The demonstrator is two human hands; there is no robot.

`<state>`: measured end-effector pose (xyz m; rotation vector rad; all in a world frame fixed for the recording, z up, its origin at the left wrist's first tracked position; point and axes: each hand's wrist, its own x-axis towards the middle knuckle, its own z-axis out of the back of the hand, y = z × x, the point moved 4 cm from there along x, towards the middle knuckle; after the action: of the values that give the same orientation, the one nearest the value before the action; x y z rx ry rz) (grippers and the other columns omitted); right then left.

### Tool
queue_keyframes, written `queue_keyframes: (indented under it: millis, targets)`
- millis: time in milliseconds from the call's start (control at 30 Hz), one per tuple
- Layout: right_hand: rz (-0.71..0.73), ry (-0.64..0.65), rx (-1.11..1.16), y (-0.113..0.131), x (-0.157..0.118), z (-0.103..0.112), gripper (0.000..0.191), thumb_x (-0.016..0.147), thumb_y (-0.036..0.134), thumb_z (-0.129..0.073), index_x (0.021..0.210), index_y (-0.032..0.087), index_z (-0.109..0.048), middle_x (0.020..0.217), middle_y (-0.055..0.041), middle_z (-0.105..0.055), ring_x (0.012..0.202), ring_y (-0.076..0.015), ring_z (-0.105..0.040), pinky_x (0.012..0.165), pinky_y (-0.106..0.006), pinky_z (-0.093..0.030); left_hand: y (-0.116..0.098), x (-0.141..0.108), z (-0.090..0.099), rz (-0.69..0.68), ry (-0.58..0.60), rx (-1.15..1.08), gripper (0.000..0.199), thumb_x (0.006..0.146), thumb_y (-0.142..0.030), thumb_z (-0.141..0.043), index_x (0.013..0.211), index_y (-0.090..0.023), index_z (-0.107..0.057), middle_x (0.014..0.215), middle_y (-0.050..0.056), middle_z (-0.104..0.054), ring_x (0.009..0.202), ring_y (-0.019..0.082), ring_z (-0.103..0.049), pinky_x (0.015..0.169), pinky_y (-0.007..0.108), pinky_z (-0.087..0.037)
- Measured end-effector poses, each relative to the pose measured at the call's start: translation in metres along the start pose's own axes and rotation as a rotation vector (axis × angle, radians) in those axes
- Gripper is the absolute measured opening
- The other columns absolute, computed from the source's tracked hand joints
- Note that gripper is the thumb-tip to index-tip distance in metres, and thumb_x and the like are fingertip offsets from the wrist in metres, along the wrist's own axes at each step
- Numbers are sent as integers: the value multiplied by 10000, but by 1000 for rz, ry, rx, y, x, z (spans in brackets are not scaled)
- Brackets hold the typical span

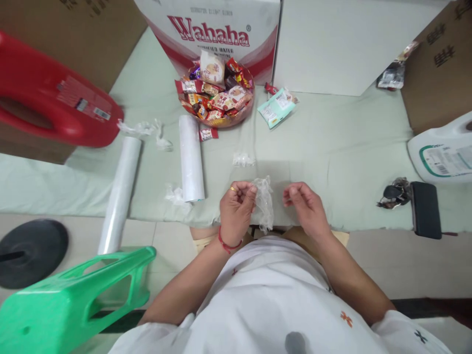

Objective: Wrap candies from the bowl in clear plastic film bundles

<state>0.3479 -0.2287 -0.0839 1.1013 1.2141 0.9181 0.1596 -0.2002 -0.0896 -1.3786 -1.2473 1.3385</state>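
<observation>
Left hand (pixel 238 211): closed, gripping the crumpled clear plastic film (pixel 264 204) between thumb and curled fingers. Right hand (pixel 304 206): loosely closed, thumb near the curled fingers, no held item visible, positioned apart from the film. The film hangs between the two hands at the near edge of the desk (pixel 339 147). A white roll (pixel 191 160) lies to the left of the left hand, with a small crumpled plastic piece (pixel 177 195) beside its near end. The candy bowl (pixel 236 120) stands beyond the roll, in front of the Wahaha carton (pixel 221 29).

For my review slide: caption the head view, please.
Left hand pinching crumpled clear plastic, right hand close by, candy bowl beyond.
</observation>
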Motion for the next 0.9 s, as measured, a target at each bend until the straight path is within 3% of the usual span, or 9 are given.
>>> queue_keyframes:
  millis: [67, 133, 267, 433, 567, 667, 733, 833, 900]
  targets:
    - [-3, 135, 39, 3, -4, -11, 415, 896, 615, -696, 1083, 245, -684, 1054, -49, -718, 984, -189, -665, 880, -331, -556, -2, -4, -9, 7, 70, -27, 365, 890, -542, -751, 900, -202, -619, 627, -62, -550, 469, 65, -452, 434, 184, -352]
    - [-44, 205, 119, 2, -6, -20, 426, 852, 600, -750, 1081, 245, -691, 1005, -32, -725, 925, -182, -670, 851, -327, -551, -4, -8, -17, 25, 133, -47, 383, 886, -560, -750, 891, -201, -614, 604, -71, -521, 453, 58, -412, 425, 184, -327]
    - [-102, 71, 141, -4, -5, -20, 381, 809, 574, -783, 865, 213, -675, 697, 34, -613, 612, -117, -519, 601, -255, -449, -3, -11, -20, 80, 167, -66, 418, 832, -566, -805, 903, -200, -614, 605, -69, -532, 467, 60, -418, 431, 183, -320]
    - [-108, -120, 122, -7, -2, -10, 387, 845, 602, -712, 846, 228, -609, 619, 59, -513, 521, -107, -408, 491, -248, -353, 1, -12, -9, 116, 127, -88, 439, 885, -619, -724, 925, -200, -601, 653, -45, -577, 497, 69, -456, 481, 191, -370]
    - [-90, -217, 160, -10, -1, -6, 372, 871, 587, -704, 853, 237, -580, 597, 63, -495, 512, -114, -406, 479, -252, -337, 7, -25, -18, 188, 401, -18, 475, 869, -649, -717, 935, -182, -662, 816, 29, -660, 677, 121, -581, 601, 225, -464]
    - [-90, -198, 164, -14, -1, -7, 366, 899, 589, -678, 885, 238, -574, 625, 59, -502, 538, -123, -441, 504, -256, -375, 13, -38, -29, 242, 588, -15, 486, 840, -646, -744, 888, -168, -668, 813, 32, -655, 713, 137, -581, 641, 246, -476]
    - [-48, -187, 115, -13, -3, -5, 370, 936, 606, -621, 947, 237, -583, 723, 34, -561, 613, -136, -506, 569, -265, -440, 17, -41, -33, 241, 552, -19, 472, 854, -630, -731, 819, -169, -638, 688, -13, -578, 620, 110, -504, 597, 236, -433]
    - [124, -310, -51, -4, -13, 7, 370, 977, 590, -572, 1083, 236, -600, 920, -13, -617, 793, -155, -576, 734, -287, -505, 18, -37, -29, 161, 348, 84, 404, 886, -561, -719, 800, -175, -638, 603, -48, -491, 551, 95, -412, 538, 226, -352]
    - [188, -322, -158, 1, -21, 11, 360, 985, 574, -569, 1099, 235, -609, 923, -19, -609, 828, -163, -579, 776, -295, -505, 16, -36, -27, 83, 271, 161, 337, 899, -496, -722, 804, -177, -667, 605, -41, -510, 557, 100, -417, 543, 228, -345]
